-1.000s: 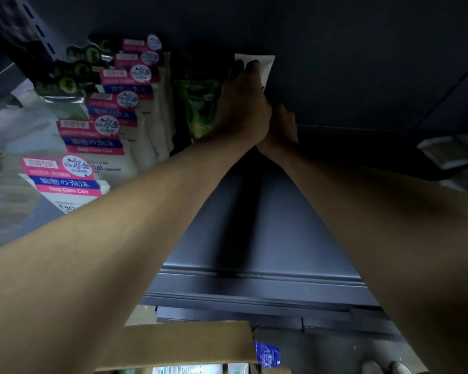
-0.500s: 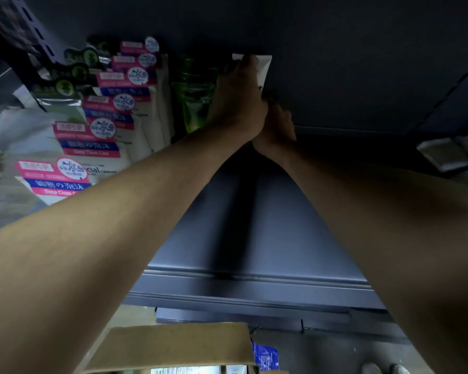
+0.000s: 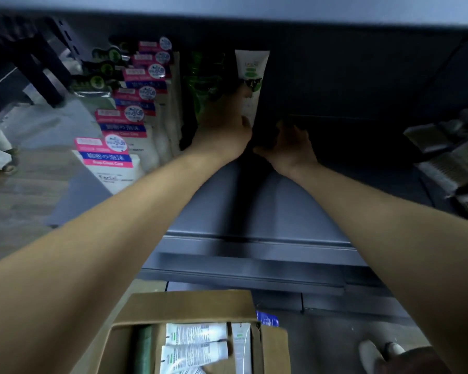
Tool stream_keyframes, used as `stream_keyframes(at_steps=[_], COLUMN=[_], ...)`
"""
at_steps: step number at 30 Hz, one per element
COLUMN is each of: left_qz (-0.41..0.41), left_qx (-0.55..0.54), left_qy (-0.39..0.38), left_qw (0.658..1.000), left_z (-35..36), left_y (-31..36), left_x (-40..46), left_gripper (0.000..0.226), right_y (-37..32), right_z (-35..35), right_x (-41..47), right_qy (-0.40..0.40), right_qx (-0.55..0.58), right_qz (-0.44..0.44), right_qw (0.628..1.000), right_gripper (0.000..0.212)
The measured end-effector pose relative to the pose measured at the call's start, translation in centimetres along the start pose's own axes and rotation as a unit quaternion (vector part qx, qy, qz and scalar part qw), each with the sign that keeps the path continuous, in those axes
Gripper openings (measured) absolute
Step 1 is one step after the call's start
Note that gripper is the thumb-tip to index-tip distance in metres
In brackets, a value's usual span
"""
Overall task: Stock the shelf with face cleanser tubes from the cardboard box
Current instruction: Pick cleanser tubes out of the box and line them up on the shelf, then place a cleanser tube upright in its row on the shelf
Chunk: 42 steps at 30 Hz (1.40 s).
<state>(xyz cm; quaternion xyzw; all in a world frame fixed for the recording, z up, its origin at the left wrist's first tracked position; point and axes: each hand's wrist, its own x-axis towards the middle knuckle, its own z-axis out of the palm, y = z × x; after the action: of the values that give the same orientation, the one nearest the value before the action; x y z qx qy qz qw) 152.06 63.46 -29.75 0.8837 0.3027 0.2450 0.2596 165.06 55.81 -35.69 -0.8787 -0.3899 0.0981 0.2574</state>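
Head view, the only one given: a white tube (image 3: 250, 85) w/ green print is seen standing upright at the back of the dark shelf (image 3: 254, 211), just right of a green pack (image 3: 203, 82) and touching or nearly touching it; exact contact can't be told in the gloom. The left hand (image 3: 222, 130) is reached in at the tube's lower part, thumb side against it; fingers are hidden behind the hand, so whether the tube is clamped or merely steadied can't be told. The right hand (image 3: 289, 147) is held low beside the tube's base, fingers loosely spread & apart, nothing held; its fingertips are lost in shadow. To the left, rows of pink-and-blue labelled cleansers (image 3: 114, 155) are already lined front to back. To the right of the tube the shelf is seen as bare dark surface up to some boxed goods (image 3: 449, 163) at the far right edge. At the bottom, the cardboard box (image 3: 189, 306) is seen open on the floor in front of the shelf, w/ several white tubes (image 3: 195, 344) lying inside, plus one standing on end near its right wall. A shoe (image 3: 370, 354) is glimpsed at lower right. Progress, as judged: only one tube of this kind is shown placed, so the job is at an early stage; most stock is left in the box, & the row in front of and beside the first tube is yet to be filled. Count of tubes left can't be given, as the box is cut off by the frame edge.
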Motion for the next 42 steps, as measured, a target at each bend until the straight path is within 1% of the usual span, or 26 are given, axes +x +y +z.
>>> stream_keyframes(at_steps=[3,4,5,7,8,11,13,16,22,25,29,37,42], left_qz=[0.021,0.03,0.033,0.032,0.037,0.071,0.085,0.089,0.069,0.054,0.034,-0.028,-0.059], left_qx=[0.035,0.044,0.043,0.038,0.041,0.052,0.049,0.046,0.028,0.031,0.035,0.039,0.05], left_qy=[-0.02,-0.024,-0.027,-0.038,-0.043,-0.06,-0.074,-0.082,-0.124,-0.14,-0.175,-0.23,-0.277], left_qw=[0.999,0.998,0.998,0.998,0.998,0.994,0.992,0.992,0.99,0.988,0.983,0.972,0.958], left_z=[-1.2,-1.6,-1.9,-2.6,-2.9,-3.9,-4.6,-5.6,-7.3,-8.1,-8.7,-7.5,-5.4], left_y=[-0.6,-0.8,-0.7,-0.3,-0.1,0.6,0.6,-1.3,-5.1,-7.0,-9.3,-13.8,-15.2], left_x=[-3.6,-4.8,-6.0,-8.3,-9.4,-12.6,-14.6,-18.2,-26.1,-29.4,-32.8,-38.9,-41.1], left_gripper=[0.05,0.05,0.051,0.051,0.05,0.047,0.046,0.043,0.041,0.042,0.043,0.043,0.04], right_y=[0.9,1.2,1.4,1.3,0.8,-0.9,-1.9,-3.0,-5.3,-6.4,-6.8,-5.4,-3.8], right_z=[-0.7,-1.0,-1.3,-1.8,-1.9,-1.9,-1.7,-0.5,3.4,6.0,8.9,12.1,13.7], right_x=[-3.4,-4.7,-6.1,-9.3,-11.0,-16.2,-19.5,-23.9,-31.8,-35.1,-38.2,-40.9,-42.0], right_qy=[-0.028,-0.034,-0.038,-0.021,-0.006,0.036,0.054,0.045,0.024,-0.002,-0.069,-0.169,-0.216], right_qx=[-0.058,-0.054,-0.027,0.051,0.07,0.058,0.052,0.049,0.05,0.042,0.026,-0.034,-0.023], right_qz=[-0.037,-0.031,-0.013,0.02,0.023,0.018,0.034,0.041,0.091,0.105,0.14,0.193,0.232], right_qw=[0.997,0.997,0.999,0.998,0.997,0.998,0.997,0.997,0.994,0.994,0.987,0.966,0.948], right_gripper=[0.061,0.059,0.06,0.066,0.066,0.058,0.053,0.05,0.047,0.047,0.047,0.043,0.048])
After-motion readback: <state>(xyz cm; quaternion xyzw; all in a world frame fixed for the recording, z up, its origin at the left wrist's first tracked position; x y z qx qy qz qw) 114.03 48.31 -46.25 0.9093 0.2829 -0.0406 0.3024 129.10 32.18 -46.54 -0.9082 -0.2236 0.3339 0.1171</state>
